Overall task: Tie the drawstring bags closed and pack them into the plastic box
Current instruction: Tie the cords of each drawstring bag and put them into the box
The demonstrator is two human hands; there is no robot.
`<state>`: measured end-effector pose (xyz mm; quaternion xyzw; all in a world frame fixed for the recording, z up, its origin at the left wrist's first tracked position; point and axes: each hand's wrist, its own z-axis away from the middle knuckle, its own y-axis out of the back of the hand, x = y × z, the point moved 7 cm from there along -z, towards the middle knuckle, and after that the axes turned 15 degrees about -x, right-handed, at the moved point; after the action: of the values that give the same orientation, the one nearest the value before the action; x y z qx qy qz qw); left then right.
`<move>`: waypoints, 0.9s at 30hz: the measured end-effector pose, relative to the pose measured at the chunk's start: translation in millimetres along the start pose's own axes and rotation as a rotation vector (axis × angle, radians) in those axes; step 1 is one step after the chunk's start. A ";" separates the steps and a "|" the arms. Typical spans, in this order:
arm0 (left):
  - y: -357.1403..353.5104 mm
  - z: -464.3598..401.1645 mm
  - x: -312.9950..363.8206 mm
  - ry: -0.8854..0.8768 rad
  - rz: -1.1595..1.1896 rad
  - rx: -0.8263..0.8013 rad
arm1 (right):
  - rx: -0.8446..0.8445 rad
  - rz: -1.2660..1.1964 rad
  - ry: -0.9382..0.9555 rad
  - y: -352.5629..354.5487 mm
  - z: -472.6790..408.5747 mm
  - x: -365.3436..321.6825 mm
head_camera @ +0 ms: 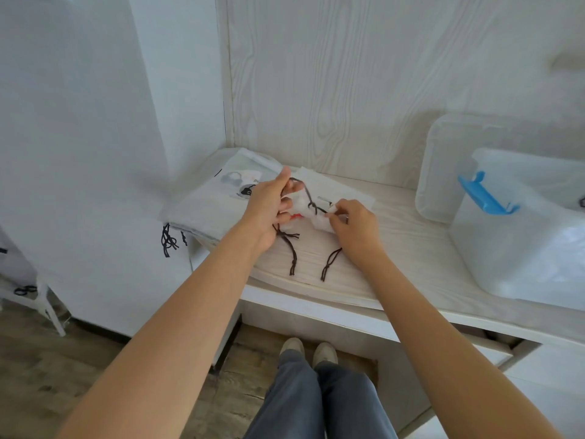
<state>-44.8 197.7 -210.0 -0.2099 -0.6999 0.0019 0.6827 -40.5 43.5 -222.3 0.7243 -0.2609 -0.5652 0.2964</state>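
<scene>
Drawstring bag (311, 198) seemingly lies mouth-forward; left hand (269, 207) and right hand (354, 226) pinch its cords (292, 248)

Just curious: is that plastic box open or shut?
Open: the plastic box has no lid on, and its lid leans against the wall behind it.

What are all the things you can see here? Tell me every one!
drawstring bag: one, white with dark cords, on the counter between both hands
stack of bags: one pile, white with dark cords hanging off the edge, left end of the counter
plastic box: one, clear with a blue latch, right side of the counter
lid: one, clear, leaning on the wall behind the box
counter: one, pale wood grain, along the wall
floor: wood planks, below
left hand: grips the bag's gathered top
right hand: pinches the bag's cord end
legs and shoes: two, grey trousers, pale shoes, bottom centre
</scene>
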 end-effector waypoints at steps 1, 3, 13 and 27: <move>-1.0 -2.4 -3.8 0.022 0.090 -0.022 | 0.013 -0.031 -0.003 1.9 1.0 0.6; -7.7 -6.8 -10.8 0.037 0.297 -0.096 | 0.030 -0.071 -0.015 4.0 1.9 2.7; -5.2 -1.8 -25.3 0.118 0.293 -0.117 | 0.117 -0.202 -0.149 13.1 -0.3 21.5; -20.8 -6.4 -15.1 -0.045 -0.038 -0.154 | 0.121 -0.549 -0.065 15.9 7.9 18.1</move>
<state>-45.1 172.4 -217.9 -0.2486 -0.7168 -0.0603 0.6487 -44.8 18.6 -224.3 0.7658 -0.0978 -0.6306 0.0799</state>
